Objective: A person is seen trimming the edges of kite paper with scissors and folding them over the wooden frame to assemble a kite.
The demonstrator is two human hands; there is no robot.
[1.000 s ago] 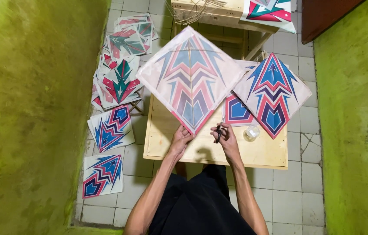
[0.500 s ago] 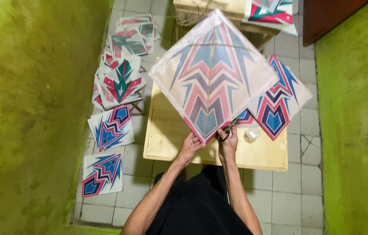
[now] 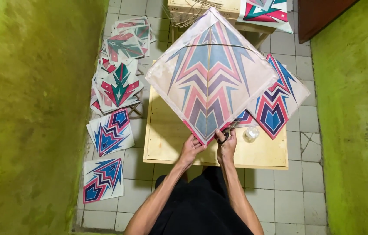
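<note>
A large diamond-shaped kite [image 3: 212, 74] with a pink, blue and purple chevron pattern and thin stick frame is held up over the wooden table [image 3: 166, 143]. My left hand [image 3: 191, 148] pinches its bottom tip from the left. My right hand [image 3: 226, 146] holds dark-handled scissors [image 3: 224, 136] at the same bottom tip. A second kite [image 3: 277, 102] with red and blue chevrons lies on the table under the raised one, to the right.
A small clear jar [image 3: 251, 133] stands on the table right of my hands. Several patterned kites [image 3: 118, 85] lie on the tiled floor at left. Green walls [image 3: 27, 109] close both sides. Another kite [image 3: 266, 11] rests on a wooden bench at the top.
The large kite rose from lying flat on the table toward the camera and shifted right. Both hands came together at its bottom tip.
</note>
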